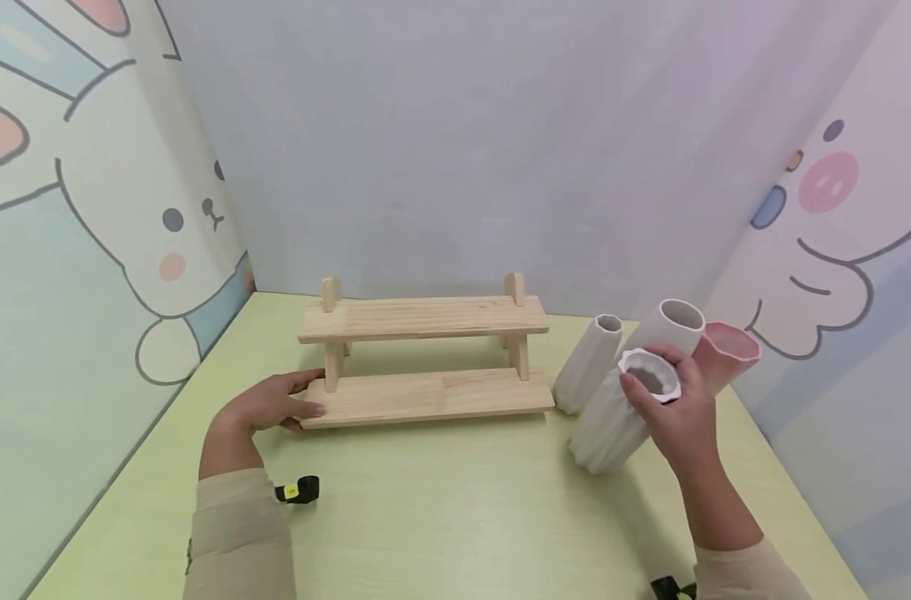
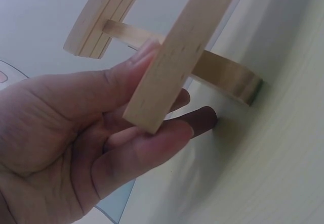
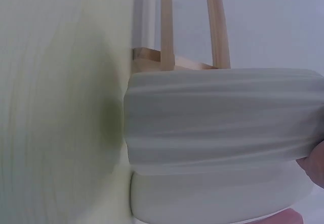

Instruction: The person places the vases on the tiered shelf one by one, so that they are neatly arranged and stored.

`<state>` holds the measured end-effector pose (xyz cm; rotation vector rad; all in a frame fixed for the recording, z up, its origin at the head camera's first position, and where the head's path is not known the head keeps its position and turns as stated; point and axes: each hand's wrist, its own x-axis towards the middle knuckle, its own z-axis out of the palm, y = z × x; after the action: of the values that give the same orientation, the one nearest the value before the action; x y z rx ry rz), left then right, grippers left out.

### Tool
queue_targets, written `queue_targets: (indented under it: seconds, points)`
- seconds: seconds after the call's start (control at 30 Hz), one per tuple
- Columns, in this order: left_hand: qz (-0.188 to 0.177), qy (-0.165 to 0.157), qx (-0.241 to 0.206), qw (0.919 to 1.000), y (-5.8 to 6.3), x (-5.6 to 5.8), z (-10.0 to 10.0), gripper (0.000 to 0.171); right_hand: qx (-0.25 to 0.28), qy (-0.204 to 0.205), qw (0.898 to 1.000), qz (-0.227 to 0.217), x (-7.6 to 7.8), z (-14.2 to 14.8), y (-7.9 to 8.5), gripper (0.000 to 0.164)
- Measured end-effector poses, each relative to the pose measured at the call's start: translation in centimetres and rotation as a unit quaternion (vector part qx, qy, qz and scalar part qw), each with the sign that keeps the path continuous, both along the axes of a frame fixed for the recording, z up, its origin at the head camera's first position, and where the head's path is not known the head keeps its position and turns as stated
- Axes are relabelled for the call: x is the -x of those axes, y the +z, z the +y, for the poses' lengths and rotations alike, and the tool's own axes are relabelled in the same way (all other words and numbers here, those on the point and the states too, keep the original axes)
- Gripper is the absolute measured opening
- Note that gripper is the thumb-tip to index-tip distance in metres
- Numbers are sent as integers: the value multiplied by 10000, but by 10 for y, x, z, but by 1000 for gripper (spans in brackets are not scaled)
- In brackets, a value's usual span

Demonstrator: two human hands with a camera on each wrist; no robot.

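A two-tier wooden shelf (image 1: 432,396) stands near the back wall. My left hand (image 1: 263,404) pinches the left end of its lower board, thumb on one face and fingers on the other, as the left wrist view shows. At the right, my right hand (image 1: 683,417) grips a white ribbed vase (image 1: 608,429) around its wavy rim. That vase is roughly upright, its base close over the table in the right wrist view. Behind it stand a tall smooth white vase (image 1: 661,323), partly hidden, and a pink vase (image 1: 728,350). A slimmer white vase (image 1: 588,367) is beside the shelf's right end.
The pale table (image 1: 455,508) runs back to a grey wall (image 1: 455,150). Side panels carry a cartoon rabbit (image 1: 125,217) at left and a cartoon pig (image 1: 830,233) at right. Black wrist devices with yellow marks show below both hands.
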<state>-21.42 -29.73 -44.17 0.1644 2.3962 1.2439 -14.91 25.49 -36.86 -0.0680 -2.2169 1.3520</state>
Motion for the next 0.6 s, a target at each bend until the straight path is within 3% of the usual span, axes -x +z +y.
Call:
queue_targets:
  seconds: [0.23,0.6]
  points:
    - [-25,-4,1,10000,0,-1,0,89,206,552,9979,256,2,-14,15,48]
    - [-66,-24,3,10000,-1,1,-1,90,171,997,9935,519,10,-33,35,44]
